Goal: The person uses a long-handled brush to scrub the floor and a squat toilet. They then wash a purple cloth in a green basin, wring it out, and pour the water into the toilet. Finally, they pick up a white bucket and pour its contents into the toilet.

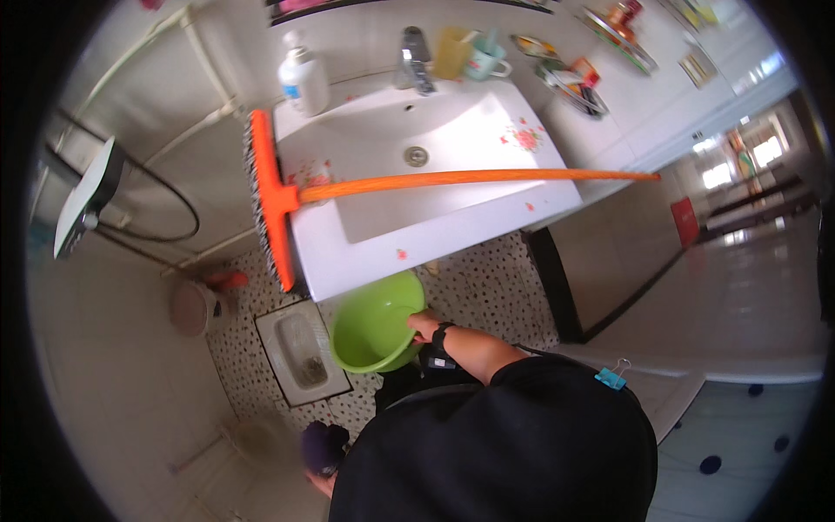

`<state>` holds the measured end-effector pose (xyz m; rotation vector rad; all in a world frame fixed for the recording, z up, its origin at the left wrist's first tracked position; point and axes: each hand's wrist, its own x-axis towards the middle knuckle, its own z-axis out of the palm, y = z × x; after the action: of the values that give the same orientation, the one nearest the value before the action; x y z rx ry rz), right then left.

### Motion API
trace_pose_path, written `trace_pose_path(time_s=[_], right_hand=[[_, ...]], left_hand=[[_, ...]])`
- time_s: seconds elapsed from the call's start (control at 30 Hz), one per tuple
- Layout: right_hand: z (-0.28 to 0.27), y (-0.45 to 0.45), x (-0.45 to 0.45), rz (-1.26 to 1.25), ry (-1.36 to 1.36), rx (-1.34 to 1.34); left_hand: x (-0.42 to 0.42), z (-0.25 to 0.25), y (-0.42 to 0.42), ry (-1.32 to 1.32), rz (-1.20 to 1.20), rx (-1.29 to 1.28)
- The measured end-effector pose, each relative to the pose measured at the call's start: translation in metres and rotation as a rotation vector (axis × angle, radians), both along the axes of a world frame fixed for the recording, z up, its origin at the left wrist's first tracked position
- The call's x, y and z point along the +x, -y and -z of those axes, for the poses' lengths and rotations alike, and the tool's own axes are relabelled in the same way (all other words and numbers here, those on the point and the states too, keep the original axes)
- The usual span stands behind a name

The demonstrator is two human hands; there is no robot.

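Observation:
A light green plastic basin (355, 333) is tilted, its inside facing me, beside the front edge of the washbasin. My right hand (425, 326), with a black band on the wrist, grips the basin's right rim. Low on the left, my left hand (321, 481) holds a bunched dark purple cloth (321, 447); my body hides part of that hand. An orange-handled floor brush (424, 179) lies across the white washbasin (372, 264), its bristled head (271, 202) hanging at the left side.
A squat toilet (303, 352) is set in the speckled tile floor, with a bucket (192, 308) behind it. A pump bottle (305, 81), a faucet (413, 62) and cups (484, 59) stand along the washbasin's back. A shower head (88, 199) hangs on the left; a doorway opens right.

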<state>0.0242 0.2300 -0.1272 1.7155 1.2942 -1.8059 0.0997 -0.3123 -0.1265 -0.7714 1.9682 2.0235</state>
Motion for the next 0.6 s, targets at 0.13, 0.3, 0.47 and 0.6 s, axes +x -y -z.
trace_pose_path(time_s=[0.13,0.3,0.47,0.6], right_hand=[[-0.021,-0.033,0.025,0.041,0.281,0.072],[-0.064,-0.095,0.089,0.157,0.114,0.109],[-0.048,-0.174,0.168,0.413,0.158,0.244],[-0.023,-0.230,0.250,0.191,0.068,0.682]], left_hand=[[-0.052,0.000,-0.022,-0.212,0.261,-0.216],[-0.098,-0.009,-0.078,-0.198,0.333,-0.203],[-0.132,-0.032,-0.172,-0.026,0.319,-0.082],[-0.136,-0.051,-0.258,0.050,0.353,-0.021]])
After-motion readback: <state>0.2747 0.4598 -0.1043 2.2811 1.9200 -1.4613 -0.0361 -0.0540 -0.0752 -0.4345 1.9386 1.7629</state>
